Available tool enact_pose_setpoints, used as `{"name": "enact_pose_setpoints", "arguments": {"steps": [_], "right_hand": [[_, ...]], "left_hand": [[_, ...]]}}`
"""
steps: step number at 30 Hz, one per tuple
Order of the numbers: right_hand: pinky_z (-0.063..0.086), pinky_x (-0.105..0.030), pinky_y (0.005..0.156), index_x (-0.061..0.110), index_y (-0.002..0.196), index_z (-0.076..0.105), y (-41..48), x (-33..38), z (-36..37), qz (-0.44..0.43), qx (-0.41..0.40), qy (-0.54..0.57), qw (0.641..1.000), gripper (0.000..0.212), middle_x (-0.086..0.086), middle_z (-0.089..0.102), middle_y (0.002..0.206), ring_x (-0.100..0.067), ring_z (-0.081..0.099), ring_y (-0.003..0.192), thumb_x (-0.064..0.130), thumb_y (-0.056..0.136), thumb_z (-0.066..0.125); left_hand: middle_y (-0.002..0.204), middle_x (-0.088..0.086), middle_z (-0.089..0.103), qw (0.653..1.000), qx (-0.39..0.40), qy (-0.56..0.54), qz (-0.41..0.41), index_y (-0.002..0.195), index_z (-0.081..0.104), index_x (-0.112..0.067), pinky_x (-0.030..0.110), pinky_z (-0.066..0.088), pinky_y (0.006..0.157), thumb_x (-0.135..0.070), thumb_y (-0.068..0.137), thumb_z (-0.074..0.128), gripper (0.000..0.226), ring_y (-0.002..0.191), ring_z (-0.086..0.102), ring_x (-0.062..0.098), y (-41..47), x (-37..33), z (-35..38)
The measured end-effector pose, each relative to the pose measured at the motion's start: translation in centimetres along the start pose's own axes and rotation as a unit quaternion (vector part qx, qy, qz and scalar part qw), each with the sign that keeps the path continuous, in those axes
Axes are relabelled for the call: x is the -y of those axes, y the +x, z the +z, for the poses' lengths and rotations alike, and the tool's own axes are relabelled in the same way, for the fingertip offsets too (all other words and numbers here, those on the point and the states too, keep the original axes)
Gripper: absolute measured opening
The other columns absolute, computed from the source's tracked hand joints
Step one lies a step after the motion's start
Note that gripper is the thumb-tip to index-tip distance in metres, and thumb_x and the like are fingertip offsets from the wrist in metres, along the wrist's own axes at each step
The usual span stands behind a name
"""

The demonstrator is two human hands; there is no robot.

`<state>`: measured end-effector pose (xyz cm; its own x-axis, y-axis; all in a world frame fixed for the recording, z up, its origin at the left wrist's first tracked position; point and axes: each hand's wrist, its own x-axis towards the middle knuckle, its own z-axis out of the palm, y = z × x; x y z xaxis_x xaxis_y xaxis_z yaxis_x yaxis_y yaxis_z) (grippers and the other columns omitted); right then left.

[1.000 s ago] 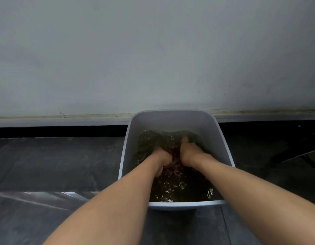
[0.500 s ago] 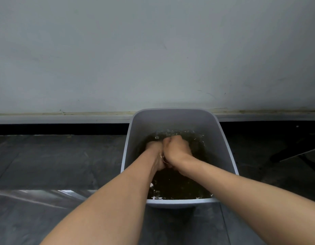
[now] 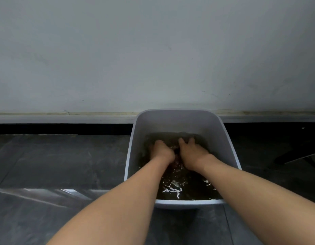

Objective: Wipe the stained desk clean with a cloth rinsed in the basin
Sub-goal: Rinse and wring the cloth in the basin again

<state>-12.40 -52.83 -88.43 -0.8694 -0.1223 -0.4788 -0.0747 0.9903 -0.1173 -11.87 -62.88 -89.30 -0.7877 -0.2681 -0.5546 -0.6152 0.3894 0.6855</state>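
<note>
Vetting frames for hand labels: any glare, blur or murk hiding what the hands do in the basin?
Head view: dim, soft light; white glare streaks on the water by the near rim of the basin; dark water swallows the fingertips of left hand and right hand, so grip is unreadable; pale reflection streak on the floor, left.

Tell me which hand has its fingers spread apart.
The right hand: its fingers fan out in the dark water; the left hand shows only curled knuckles.
</note>
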Motion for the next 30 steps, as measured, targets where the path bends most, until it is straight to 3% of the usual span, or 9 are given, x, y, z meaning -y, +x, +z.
{"name": "enact_pose_setpoints", "arguments": {"steps": [3, 5, 7, 11, 15, 18, 22, 27, 30], "right_hand": [[0.047, -0.047, 0.104, 0.013, 0.151, 0.025, 0.3, 0.3, 0.2, 0.015, 0.029, 0.03, 0.999, 0.064, -0.023, 0.037, 0.147, -0.041, 0.051, 0.128, 0.012, 0.095, 0.057], [0.05, -0.042, 0.098, 0.008, 0.139, 0.04, 0.3, 0.7, 0.0, 0.033, 0.011, 0.136, 0.99, 0.044, -0.019, 0.054, 0.134, -0.035, 0.058, 0.119, 0.011, 0.098, 0.054], [0.054, -0.039, 0.088, 0.007, 0.119, 0.052, 0.0, 1.5, -0.3, 0.056, -0.025, 0.259, 0.964, 0.02, -0.014, 0.063, 0.114, -0.03, 0.064, 0.103, 0.018, 0.103, 0.046], [0.049, -0.033, 0.056, 0.01, 0.095, 0.054, -1.3, 3.8, -1.2, 0.084, -0.074, 0.398, 0.91, 0.034, -0.012, 0.064, 0.088, -0.024, 0.061, 0.068, 0.032, 0.108, 0.032], [0.051, -0.037, 0.07, 0.017, 0.08, 0.053, -2.2, 4.2, -1.4, 0.041, -0.114, 0.366, 0.923, 0.035, -0.009, 0.064, 0.089, -0.026, 0.063, 0.081, 0.029, 0.107, 0.035], [0.049, -0.038, 0.075, 0.015, 0.07, 0.053, -1.8, 2.4, -1.8, 0.049, -0.153, 0.347, 0.924, 0.037, -0.014, 0.066, 0.092, -0.034, 0.064, 0.088, 0.016, 0.104, 0.037], [0.046, -0.042, 0.093, 0.002, 0.116, 0.05, 0.0, -0.4, -1.8, 0.101, -0.146, 0.276, 0.945, 0.02, -0.029, 0.059, 0.127, -0.042, 0.058, 0.116, 0.012, 0.103, 0.039], [0.04, -0.046, 0.103, 0.013, 0.137, 0.024, 0.4, -0.1, -0.7, 0.066, -0.018, 0.176, 0.982, 0.042, -0.027, 0.025, 0.144, -0.046, 0.048, 0.125, 0.024, 0.103, 0.046], [0.037, -0.047, 0.111, 0.014, 0.153, 0.011, 0.6, 0.1, -0.4, 0.072, 0.031, 0.113, 0.99, 0.068, -0.028, 0.008, 0.154, -0.047, 0.04, 0.134, 0.013, 0.099, 0.051]], "left_hand": [[0.115, 0.013, 0.063, 0.995, 0.032, 0.097, -0.004, 0.119, 0.058, -0.008, 0.037, 0.057, 0.087, -0.004, 0.09, 0.064, 0.03, 0.107, 0.064, 0.03, 0.8, 0.6, 0.7], [0.093, 0.011, 0.063, 0.994, 0.095, 0.029, -0.054, 0.107, 0.057, -0.005, 0.026, 0.058, 0.061, -0.008, 0.097, 0.054, 0.011, 0.079, 0.065, 0.024, 1.3, 0.7, 0.7], [0.073, 0.007, 0.052, 0.98, 0.122, -0.08, -0.132, 0.093, 0.052, -0.009, 0.013, 0.034, 0.035, -0.014, 0.104, 0.042, 0.016, 0.054, 0.048, 0.014, 1.1, 0.3, 0.4], [0.039, 0.004, 0.046, 0.962, 0.113, -0.21, -0.13, 0.077, 0.05, -0.009, 0.012, 0.024, 0.03, -0.019, 0.107, 0.035, 0.035, 0.027, 0.04, 0.012, 0.7, 0.1, -0.9], [0.06, 0.009, 0.061, 0.915, 0.125, -0.351, -0.154, 0.088, 0.059, -0.011, 0.023, 0.044, 0.043, -0.029, 0.107, 0.035, 0.036, 0.054, 0.059, 0.019, 0.0, -0.8, -1.4], [0.05, 0.003, 0.049, 0.951, 0.148, -0.252, -0.102, 0.089, 0.057, -0.012, 0.015, 0.024, 0.028, -0.024, 0.108, 0.034, 0.032, 0.032, 0.042, 0.01, -0.6, -1.1, -0.9], [0.052, 0.003, 0.052, 0.96, 0.171, -0.211, -0.074, 0.082, 0.053, -0.014, 0.011, 0.014, 0.029, -0.021, 0.105, 0.036, 0.03, 0.035, 0.037, 0.008, -1.2, -1.5, -0.4], [0.09, 0.013, 0.066, 0.993, 0.045, -0.105, -0.003, 0.121, 0.057, -0.005, 0.019, 0.035, 0.037, -0.029, 0.096, 0.056, 0.034, 0.059, 0.057, 0.024, 0.5, -0.2, 0.2], [0.12, 0.02, 0.064, 0.998, 0.031, 0.036, 0.033, 0.127, 0.051, -0.001, 0.037, 0.056, 0.074, -0.023, 0.099, 0.056, 0.037, 0.097, 0.066, 0.033, 1.0, 0.4, 0.5]]}}
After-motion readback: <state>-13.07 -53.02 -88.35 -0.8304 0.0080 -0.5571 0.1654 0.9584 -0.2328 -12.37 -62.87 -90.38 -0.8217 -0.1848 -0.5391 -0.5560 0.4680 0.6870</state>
